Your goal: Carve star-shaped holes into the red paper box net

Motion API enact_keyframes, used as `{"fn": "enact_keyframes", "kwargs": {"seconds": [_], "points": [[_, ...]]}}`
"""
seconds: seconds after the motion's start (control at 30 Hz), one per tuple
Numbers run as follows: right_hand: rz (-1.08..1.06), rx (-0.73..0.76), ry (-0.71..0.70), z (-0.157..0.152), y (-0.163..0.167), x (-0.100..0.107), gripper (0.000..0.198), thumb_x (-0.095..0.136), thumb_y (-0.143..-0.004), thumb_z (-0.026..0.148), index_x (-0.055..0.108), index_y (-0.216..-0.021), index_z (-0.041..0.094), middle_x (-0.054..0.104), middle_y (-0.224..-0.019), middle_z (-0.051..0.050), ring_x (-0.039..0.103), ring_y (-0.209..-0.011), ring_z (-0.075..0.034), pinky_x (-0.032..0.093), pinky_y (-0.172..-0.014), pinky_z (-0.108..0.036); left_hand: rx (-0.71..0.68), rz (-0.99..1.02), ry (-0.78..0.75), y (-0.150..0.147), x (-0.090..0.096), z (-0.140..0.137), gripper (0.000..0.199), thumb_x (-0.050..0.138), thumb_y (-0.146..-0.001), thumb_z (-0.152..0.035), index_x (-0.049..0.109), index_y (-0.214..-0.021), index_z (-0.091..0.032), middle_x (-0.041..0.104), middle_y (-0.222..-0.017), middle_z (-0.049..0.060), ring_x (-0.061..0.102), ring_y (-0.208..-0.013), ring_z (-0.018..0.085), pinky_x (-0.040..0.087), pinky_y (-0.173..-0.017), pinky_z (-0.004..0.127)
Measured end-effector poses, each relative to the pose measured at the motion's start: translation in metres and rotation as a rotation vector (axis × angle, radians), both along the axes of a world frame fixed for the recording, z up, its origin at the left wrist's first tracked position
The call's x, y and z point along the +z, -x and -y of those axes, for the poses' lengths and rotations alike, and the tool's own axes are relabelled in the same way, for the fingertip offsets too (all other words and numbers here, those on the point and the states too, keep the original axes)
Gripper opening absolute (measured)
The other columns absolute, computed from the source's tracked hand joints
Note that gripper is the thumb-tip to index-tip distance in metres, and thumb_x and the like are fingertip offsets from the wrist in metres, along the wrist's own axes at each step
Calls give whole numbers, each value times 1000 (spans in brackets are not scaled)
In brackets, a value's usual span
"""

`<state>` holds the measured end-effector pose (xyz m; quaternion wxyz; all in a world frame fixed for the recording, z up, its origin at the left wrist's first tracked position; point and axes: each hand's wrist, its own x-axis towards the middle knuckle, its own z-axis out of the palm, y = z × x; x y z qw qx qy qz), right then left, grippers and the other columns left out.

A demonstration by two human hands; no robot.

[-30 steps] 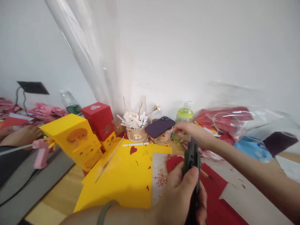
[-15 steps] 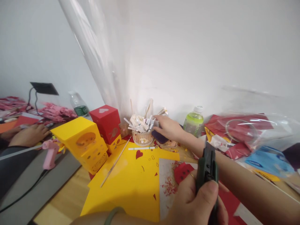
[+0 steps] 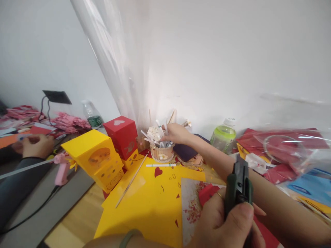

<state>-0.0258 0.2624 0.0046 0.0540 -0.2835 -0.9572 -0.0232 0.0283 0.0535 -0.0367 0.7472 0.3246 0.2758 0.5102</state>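
My left hand (image 3: 227, 224) grips pliers (image 3: 239, 186) with green handles and dark metal jaws, which point up and away from me. Beneath that hand, a red paper piece (image 3: 207, 193) lies partly hidden on a patterned sheet (image 3: 187, 206). My right hand (image 3: 176, 133) reaches forward into a small round basket (image 3: 162, 154) crowded with white pens. Its fingers are bent together among the pens; whatever sits between them is hidden. A yellow sheet (image 3: 144, 199) covers the table in front of me, carrying a red paper heart (image 3: 158, 172), a white pen (image 3: 160, 165) and a thin wooden stick (image 3: 131, 181).
Yellow (image 3: 90, 155) and red (image 3: 121, 134) paper boxes stand left of the basket. A pink glue gun (image 3: 62, 168) with its cord is further left, near another person's hand (image 3: 37, 145). A green-labelled bottle (image 3: 223, 134) and plastic-wrapped red paper (image 3: 281, 137) are right.
My right hand has gone deeper among the pens, and its fingers have drawn together. My left hand still holds the pliers. The whole view has shifted slightly. The other person's hand has lifted.
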Motion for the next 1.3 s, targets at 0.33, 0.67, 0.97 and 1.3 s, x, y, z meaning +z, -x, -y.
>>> {"fn": "enact_keyframes", "kwargs": {"seconds": [0.33, 0.67, 0.97, 1.3], "points": [[-104, -191, 75, -18, -5, 34, 32, 55, -89, 33, 55, -116, 16, 59, -117, -7, 60, -98, -21, 51, -81, -42, 105, 32, -54, -1, -4, -2, 54, 52, -72, -67, 50, -87, -15, 38, -43, -9, 31, -30, 3, 15, -35, 17], [-232, -135, 186, -4, -9, 5, 33, 55, -89, 32, 54, -118, 17, 59, -117, -8, 61, -97, -20, 52, -80, -42, 25, 23, 9, 1, -1, -1, 52, 51, -74, -64, 48, -92, -15, 37, -44, -10, 35, -31, 4, 19, -39, 18], [-109, 77, 249, 12, -75, 24, 46, 73, -66, 23, 59, -109, 17, 65, -107, -8, 62, -94, -22, 49, -82, -33, 27, -33, 36, 1, 1, 4, 47, 52, -75, -60, 47, -88, -15, 42, -43, -9, 38, -31, 5, 18, -40, 19], [-191, 124, 144, 4, -91, -5, 54, 72, -60, 25, 57, -110, 14, 63, -109, -15, 57, -101, -31, 43, -88, -43, 13, -50, -60, 6, -7, 3, 53, 55, -68, -65, 50, -83, -14, 50, -42, -5, 41, -29, 7, 19, -35, 17]]}}
